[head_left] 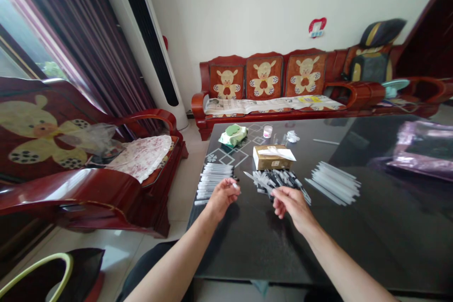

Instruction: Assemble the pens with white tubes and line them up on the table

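My left hand (223, 196) is closed, with a small white piece (235, 186) pinched between thumb and fingers; its kind is too small to make out. It hovers at the near right side of a row of whitish pens (214, 181) with dark ends. My right hand (290, 203) is closed in a pinch at the near edge of a loose pile of black and clear pen parts (279, 179). A slender pale pen piece (255, 180) points up and left from its fingertips; whether they grip it I cannot tell. Translucent pen tubes (334, 183) lie bundled to the right.
Behind the pile stands a gold and white box (274, 157). Farther back on the dark table (354, 240) are a green wipes pack (233, 135), a small cup (268, 131) and crumpled tissue (292, 137). Purple plastic packaging (424, 151) lies far right. A wooden armchair (141, 198) stands left.
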Motion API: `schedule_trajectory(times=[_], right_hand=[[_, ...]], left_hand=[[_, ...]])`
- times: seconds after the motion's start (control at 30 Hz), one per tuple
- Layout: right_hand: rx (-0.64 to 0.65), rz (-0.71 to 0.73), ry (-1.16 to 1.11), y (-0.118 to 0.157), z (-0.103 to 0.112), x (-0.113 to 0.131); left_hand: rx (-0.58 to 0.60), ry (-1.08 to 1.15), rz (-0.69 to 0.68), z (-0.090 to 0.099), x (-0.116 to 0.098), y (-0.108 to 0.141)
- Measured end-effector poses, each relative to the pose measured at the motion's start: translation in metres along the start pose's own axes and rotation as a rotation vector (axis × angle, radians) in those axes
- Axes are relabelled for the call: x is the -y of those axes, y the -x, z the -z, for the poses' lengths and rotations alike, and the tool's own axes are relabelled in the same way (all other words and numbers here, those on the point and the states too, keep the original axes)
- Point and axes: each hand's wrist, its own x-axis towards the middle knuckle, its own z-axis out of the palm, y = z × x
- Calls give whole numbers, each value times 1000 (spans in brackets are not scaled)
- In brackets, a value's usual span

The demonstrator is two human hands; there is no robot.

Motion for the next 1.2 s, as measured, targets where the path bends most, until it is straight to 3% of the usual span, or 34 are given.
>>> schedule_trajectory(times=[0.23, 0.43, 1.2], right_hand=[[101, 28, 37, 15, -6, 13], [142, 62, 101, 21, 0, 12], [101, 148, 344, 26, -9, 9]], left_hand=[[-31, 119, -51, 9, -13, -10], [-72, 107, -65, 9, -7, -10], [-102, 56, -14, 3, 6, -7]])
